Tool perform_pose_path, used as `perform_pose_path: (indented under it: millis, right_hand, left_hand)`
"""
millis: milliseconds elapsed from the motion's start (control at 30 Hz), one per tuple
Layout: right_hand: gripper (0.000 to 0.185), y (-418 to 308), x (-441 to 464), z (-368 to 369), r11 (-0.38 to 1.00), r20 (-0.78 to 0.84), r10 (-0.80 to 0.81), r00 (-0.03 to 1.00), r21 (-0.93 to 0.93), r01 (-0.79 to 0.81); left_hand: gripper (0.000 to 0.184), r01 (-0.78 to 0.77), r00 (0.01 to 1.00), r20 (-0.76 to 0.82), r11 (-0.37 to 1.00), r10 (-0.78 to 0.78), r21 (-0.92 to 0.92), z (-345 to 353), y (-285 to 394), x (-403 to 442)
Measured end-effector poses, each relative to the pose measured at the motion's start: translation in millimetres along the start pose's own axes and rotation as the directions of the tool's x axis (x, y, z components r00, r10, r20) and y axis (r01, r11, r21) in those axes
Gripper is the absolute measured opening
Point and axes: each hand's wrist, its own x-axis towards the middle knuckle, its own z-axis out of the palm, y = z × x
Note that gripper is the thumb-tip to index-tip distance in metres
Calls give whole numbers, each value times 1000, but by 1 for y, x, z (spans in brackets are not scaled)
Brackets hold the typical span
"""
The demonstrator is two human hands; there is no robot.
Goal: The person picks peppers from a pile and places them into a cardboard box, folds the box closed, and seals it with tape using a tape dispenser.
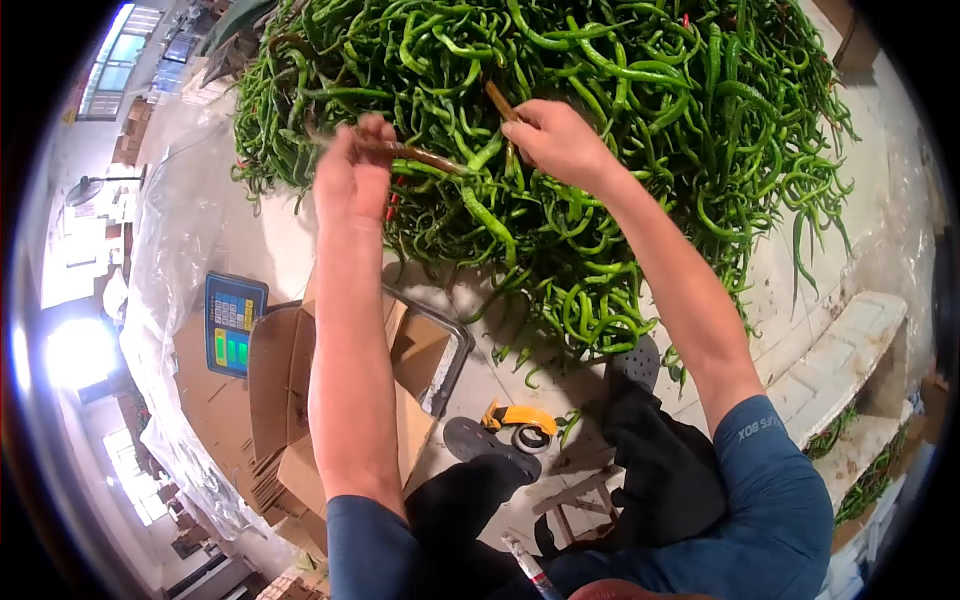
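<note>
A big heap of long green chili peppers (640, 200) fills the top of the head view. My right hand (560, 145) is over its middle, thumb and fingers pinched on a slim brown piece that looks like a discoloured chili pepper (499, 101). On the heap's left side is my left hand (355, 175), its fingertips smeared by motion. Another long, shiny brown pepper (425, 157) runs from its curled fingers towards the middle of the heap. A few red peppers (394, 195) show among the green ones beside my left wrist.
Cardboard boxes (275, 370) and a scale display (235, 325) stand at lower left, with a metal-edged platform (455, 365) partly under the cardboard. A yellow tape dispenser (525, 416) lies by my feet. A white foam box (850, 345) is at right.
</note>
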Motion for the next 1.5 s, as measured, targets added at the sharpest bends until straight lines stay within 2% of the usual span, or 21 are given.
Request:
perform_pose_path:
  millis: [33, 100, 167, 233, 267, 300, 400, 500, 600, 733, 867, 967, 1000, 1033, 1100, 1133, 1233, 1267, 1367, 1400, 1500]
  right_hand:
    - [32, -6, -6, 1, 1000, -37, -23, 999, -23, 22]
    - [32, -17, -45, -11, 994, -11, 21, 1000, -106, -22]
    - [26, -13, -67, -20, 968, -16, 97, 995, -229, -98]
    - [22, -1, -72, -31, 937, 24, 56, 998, -346, -44]
    - [20, 7, -71, -36, 917, 18, -36, 999, -397, 40]
    - [19, 10, -67, -42, 871, 9, -79, 997, -485, 74]
    - [22, 4, -61, -58, 848, -72, -55, 996, -529, 9]
    - [23, -23, -72, -63, 990, 140, 85, 987, -124, -68]
    - [17, -6, -83, -47, 869, 13, -44, 999, -493, 45]
    - [16, -13, -95, -57, 783, 27, -80, 996, -617, 79]
    - [13, -24, -107, -74, 942, 142, 91, 986, -333, -39]
    - [16, -4, -89, -74, 991, 129, 110, 985, 57, -118]
    - [17, 0, -85, -71, 952, 109, 89, 990, -302, -52]
    - [17, -5, -90, -67, 912, 161, 97, 982, -409, -23]
    - [18, -11, -106, -62, 1000, 365, 3, 931, -27, 8]
    - [18, -6, -108, -61, 995, 432, 4, 902, 86, -45]
    - [17, 44, -91, -44, 909, 388, 156, 909, 304, -286]
    - [18, 51, -92, -42, 943, 429, 140, 892, 216, -252]
    - [19, 52, -106, -24, 814, 520, 29, 854, 484, -322]
    - [20, 55, -100, -20, 896, 507, -28, 862, 395, -204]
    - [22, 71, -66, 9, 892, 196, 168, 966, 386, -233]
  left_hand:
    - [22, 66, 996, -66, 998, -65, 7, 2, 0, -8]
    - [20, -173, 959, 257, 963, 118, 206, 4, 13, -35]
    - [19, -323, 934, 221, 929, 282, 182, 19, 18, -50]
    - [22, -71, 996, 57, 997, 70, 5, 7, 19, -34]
    - [22, 12, 967, 249, 985, -55, 170, -4, 17, -37]
    - [21, 79, 967, 218, 966, -135, 246, 11, 6, -58]
    - [21, 86, 986, 108, 940, -128, 331, 20, -23, -94]
    - [20, 95, 991, 73, 964, -116, 247, 3, -50, -109]
    - [20, -7, 1000, 20, 965, 2, 260, -14, -51, -100]
    - [20, 23, 1000, -1, 997, -23, 74, -36, -27, -76]
    - [24, -49, 968, 247, 999, 49, -6, -36, -8, -88]
    - [28, -144, 970, 203, 989, 132, 42, -29, -8, -99]
    - [27, -177, 984, 47, 974, 171, 145, -21, -11, -107]
    - [27, -211, 977, 57, 957, 204, 198, -17, -14, -115]
    - [27, -271, 963, 80, 912, 259, 307, -16, -18, -130]
    - [25, -251, 964, 166, 917, 207, 311, -26, -17, -127]
    - [24, 36, 998, -63, 997, -31, 68, -56, -15, -91]
    - [24, 39, 998, -45, 999, -39, 4, -74, -14, -81]
    - [25, -5, 1000, 4, 999, 5, 42, -63, -15, -92]
    - [23, 7, 998, 56, 999, -9, 41, -69, -17, -90]
    - [23, -33, 999, -24, 983, 37, 181, -61, -25, -80]
